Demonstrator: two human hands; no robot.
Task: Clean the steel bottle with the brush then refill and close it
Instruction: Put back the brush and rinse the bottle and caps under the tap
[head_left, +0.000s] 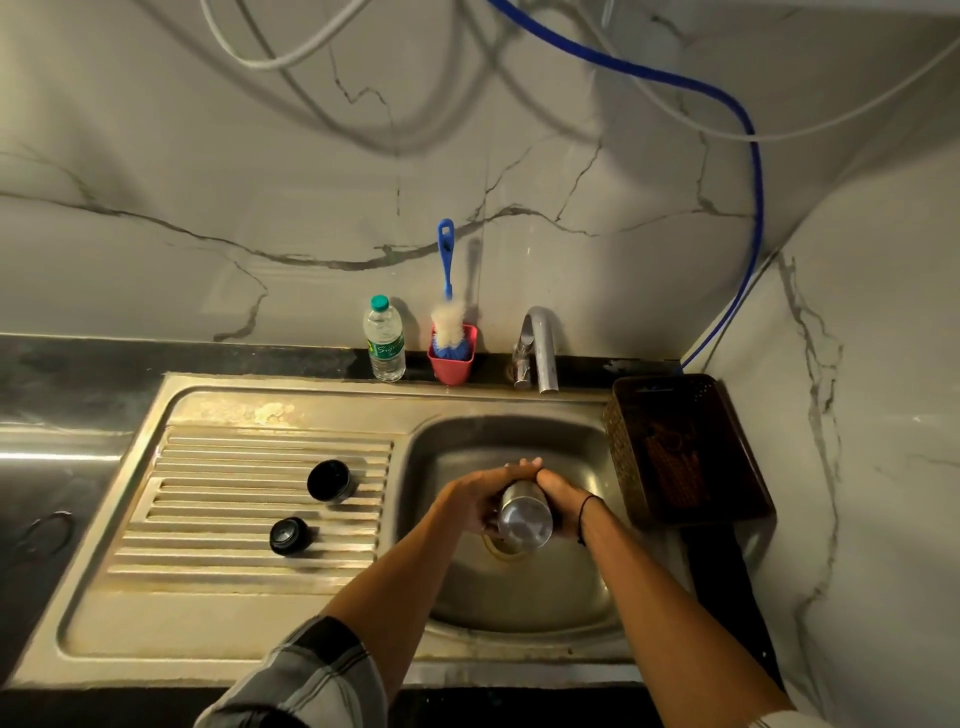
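Steel bottle tilted over the sink, both our hands wrapped round it.
Left grip and right grip clasp it; brush stands behind the sink, caps lie left; refilling and closing remain.

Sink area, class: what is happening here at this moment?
A person holds the steel bottle over the sink with both hands, the left hand and right hand wrapped around it, its base toward the camera. Two black caps lie on the drainboard. The brush stands untouched in a pink cup by the wall, beside a plastic bottle. No water can be seen coming from the tap.
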